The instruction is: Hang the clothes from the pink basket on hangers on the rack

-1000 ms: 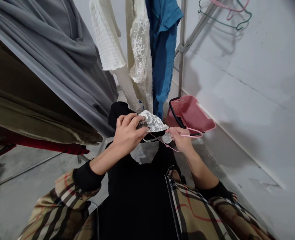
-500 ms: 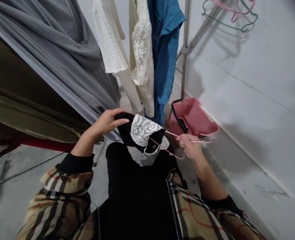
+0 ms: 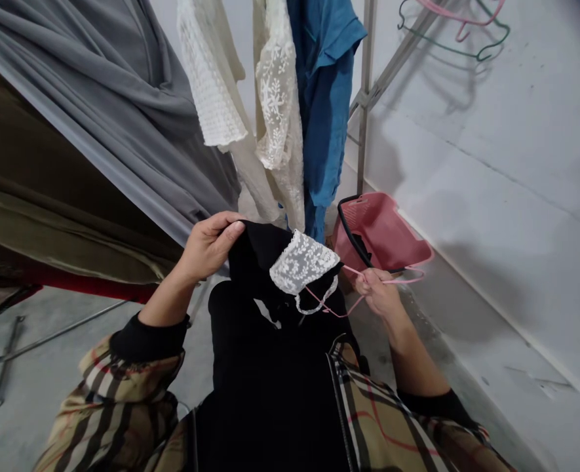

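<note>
A black garment with a white lace collar hangs between my two hands, above my lap. My left hand (image 3: 213, 242) pinches the edge of the black cloth (image 3: 257, 252) with thumb and fingers. The white lace (image 3: 304, 262) lies over the garment's right part, with a thin white loop trailing beneath it. My right hand (image 3: 381, 292) is closed around a pink clothes hanger (image 3: 346, 313) near its hook, which sticks out to the right. The hanger's other end runs in under the lace; how far it reaches inside is hidden.
Cream lace clothes (image 3: 277, 105) and a blue garment (image 3: 326, 105) hang ahead. Large grey cloth (image 3: 122, 98) drapes on the left above metal rack legs (image 3: 48, 341). A pink basket (image 3: 392, 229) stands by the wall, below a green hanger (image 3: 447, 49) on a metal frame (image 3: 363, 98).
The lace part has slid right, toward my right hand. My left hand has shifted slightly left and now pinches the cloth's edge, with more black cloth spread out between the hands.
</note>
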Available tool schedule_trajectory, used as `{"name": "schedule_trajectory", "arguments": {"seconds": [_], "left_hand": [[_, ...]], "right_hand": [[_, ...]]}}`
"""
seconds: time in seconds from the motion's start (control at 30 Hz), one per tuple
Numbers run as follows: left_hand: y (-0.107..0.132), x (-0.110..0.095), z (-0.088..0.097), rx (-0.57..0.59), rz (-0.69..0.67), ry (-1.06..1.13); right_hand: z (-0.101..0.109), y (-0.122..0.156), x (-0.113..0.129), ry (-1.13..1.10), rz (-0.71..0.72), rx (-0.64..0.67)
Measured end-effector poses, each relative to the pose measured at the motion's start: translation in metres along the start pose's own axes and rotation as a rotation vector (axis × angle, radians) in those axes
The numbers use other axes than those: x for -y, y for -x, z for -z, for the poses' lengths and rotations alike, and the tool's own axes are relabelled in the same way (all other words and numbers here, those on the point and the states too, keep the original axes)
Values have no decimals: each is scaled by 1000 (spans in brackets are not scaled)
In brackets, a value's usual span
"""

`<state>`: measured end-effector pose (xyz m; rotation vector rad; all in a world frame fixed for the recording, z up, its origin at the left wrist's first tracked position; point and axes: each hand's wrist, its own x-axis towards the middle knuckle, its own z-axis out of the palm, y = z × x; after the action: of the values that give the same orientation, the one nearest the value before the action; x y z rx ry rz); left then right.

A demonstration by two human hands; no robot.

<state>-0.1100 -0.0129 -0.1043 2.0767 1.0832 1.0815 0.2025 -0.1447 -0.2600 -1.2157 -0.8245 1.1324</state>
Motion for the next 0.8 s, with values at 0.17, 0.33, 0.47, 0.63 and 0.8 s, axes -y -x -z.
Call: {"name": "schedule_trajectory", "arguments": {"seconds": [0.17,0.33,0.47,0.63,0.8], "left_hand": [[5,-35,2,103,-158,-202],[4,-42,6,99,-158,-265],[0,-41,9,-63,-197,-463],[6,-43,-10,110,-338,-694],[26,-32,-39,363,-344,-824]], "right_hand": [[-10,-8,1,37,8,41],[-21,-18,-7,23,16,2],[-32,-22,3,34,47,19],[-52,-23,36,280,162,148],[-71,-34,63,460,316,235]]}}
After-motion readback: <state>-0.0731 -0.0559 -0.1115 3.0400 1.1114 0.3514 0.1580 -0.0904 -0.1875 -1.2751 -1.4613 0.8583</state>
